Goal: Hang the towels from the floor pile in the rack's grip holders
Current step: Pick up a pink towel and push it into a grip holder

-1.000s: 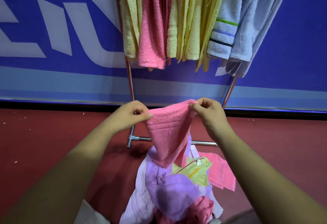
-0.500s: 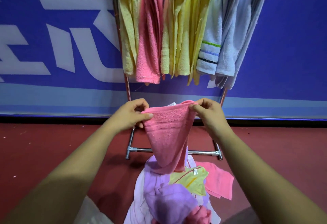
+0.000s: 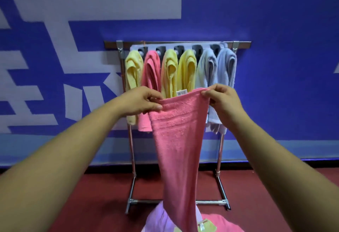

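The person stretches both arms forward and holds a pink towel (image 3: 178,140) up in front of the rack (image 3: 132,158). The left grip (image 3: 145,101) is closed on the left end of the towel's top edge, pinching it between thumb and fingers. The right grip (image 3: 222,99) pinches the right end in the same way. A small white label (image 3: 181,93) stands up from this edge. The towel hangs down long and narrow, and its lower end reaches the pile (image 3: 157,220) of lilac, pink and yellow cloths on the red floor (image 3: 82,204). It is lower than the black holders (image 3: 178,48) under the rack's top bar. Six hung towels (image 3: 169,70) are in a row there: from the left one yellow, one pink, two yellow and two light blue. Behind is a blue wall (image 3: 275,48) with big white shapes.
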`<state>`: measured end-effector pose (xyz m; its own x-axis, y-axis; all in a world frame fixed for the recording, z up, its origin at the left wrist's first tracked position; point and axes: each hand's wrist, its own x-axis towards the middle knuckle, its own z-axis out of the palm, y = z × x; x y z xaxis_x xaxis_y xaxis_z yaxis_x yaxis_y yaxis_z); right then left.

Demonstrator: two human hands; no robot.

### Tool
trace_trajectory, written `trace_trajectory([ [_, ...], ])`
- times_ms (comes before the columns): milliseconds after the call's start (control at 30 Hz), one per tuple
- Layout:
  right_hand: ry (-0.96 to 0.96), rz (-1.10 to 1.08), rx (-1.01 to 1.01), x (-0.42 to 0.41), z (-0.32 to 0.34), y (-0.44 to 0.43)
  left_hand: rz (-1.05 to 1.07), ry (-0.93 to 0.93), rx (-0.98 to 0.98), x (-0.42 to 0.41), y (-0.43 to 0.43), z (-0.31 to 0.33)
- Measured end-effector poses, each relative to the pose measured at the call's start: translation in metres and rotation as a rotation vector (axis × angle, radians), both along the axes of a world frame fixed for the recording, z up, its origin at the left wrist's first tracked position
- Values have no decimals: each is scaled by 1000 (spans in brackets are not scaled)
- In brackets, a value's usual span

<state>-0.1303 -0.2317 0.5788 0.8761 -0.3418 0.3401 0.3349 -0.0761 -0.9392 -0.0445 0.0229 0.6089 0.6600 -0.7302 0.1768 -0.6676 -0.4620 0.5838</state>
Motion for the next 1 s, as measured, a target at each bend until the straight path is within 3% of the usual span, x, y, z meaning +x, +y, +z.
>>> trace_trajectory([
  [167,-71,-24,-17,-1,52,-11,93,-151,65,-5,-3,67],
  [433,-9,96,7,-15,82,-15,113,-141,-26,-13,6,98],
  [500,-33,224,152,-21,91,-17,105,-20,-242,-23,2,103],
  [567,-52,430,310,-28,99,-18,61,261,-496,-28,1,106],
  [600,-35,454,298,-26,99,-21,37,346,-525,-29,2,107],
  [700,72,184,50,-22,91,-18,124,116,-234,-27,2,97],
  [867,31,25,-72,-14,81,-24,214,-92,-253,-12,2,83],
  [1000,-3,45,-59,-14,84,-19,277,-187,-202,-10,-2,82],
])
